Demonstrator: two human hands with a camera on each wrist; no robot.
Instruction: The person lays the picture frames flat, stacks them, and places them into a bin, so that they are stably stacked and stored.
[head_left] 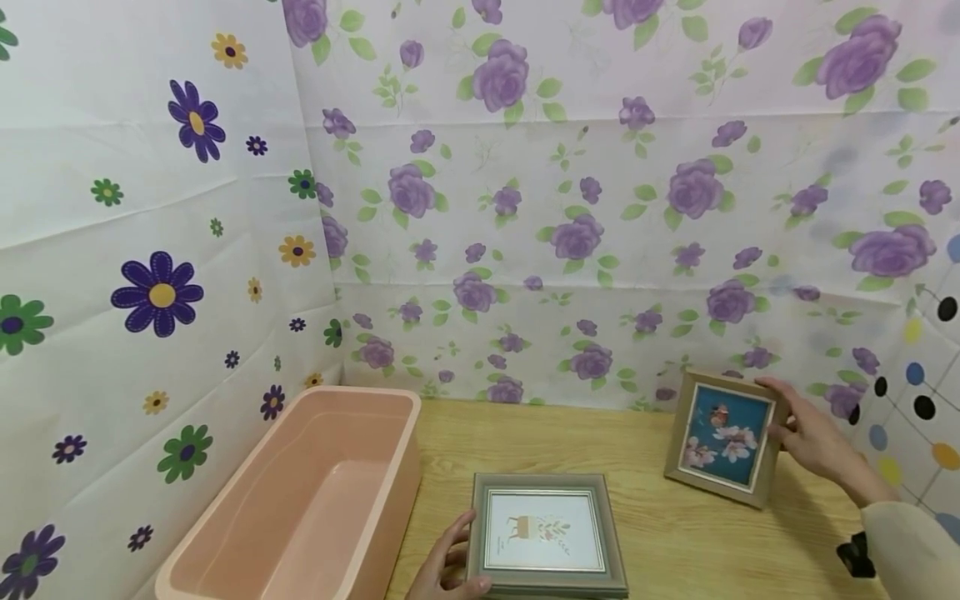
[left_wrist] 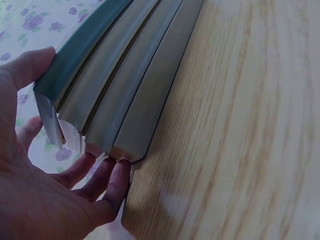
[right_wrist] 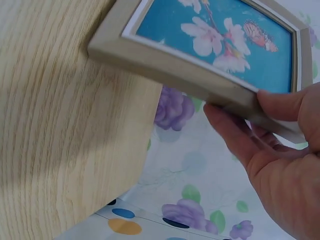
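Note:
My right hand (head_left: 821, 442) holds a picture frame (head_left: 723, 433) by its right side, thumb on the front and fingers behind. A blue picture with pale blossoms and a butterfly fills this frame, which stands tilted with its lower edge near the table. My left hand (head_left: 446, 562) grips the left side of a stack of several picture frames (left_wrist: 125, 65), the thumb on the top one and fingertips along the edges below. The uppermost frame (head_left: 543, 529) lies face up, silvery green, with a deer print.
A large pink plastic tub (head_left: 405, 467) stands on the left of the wood-grain table (head_left: 540, 437). Flower-print sheets (head_left: 525, 208) wall in the back and left, and a dotted sheet (head_left: 930, 375) the right. A small black object (head_left: 857, 556) shows beside the right sleeve.

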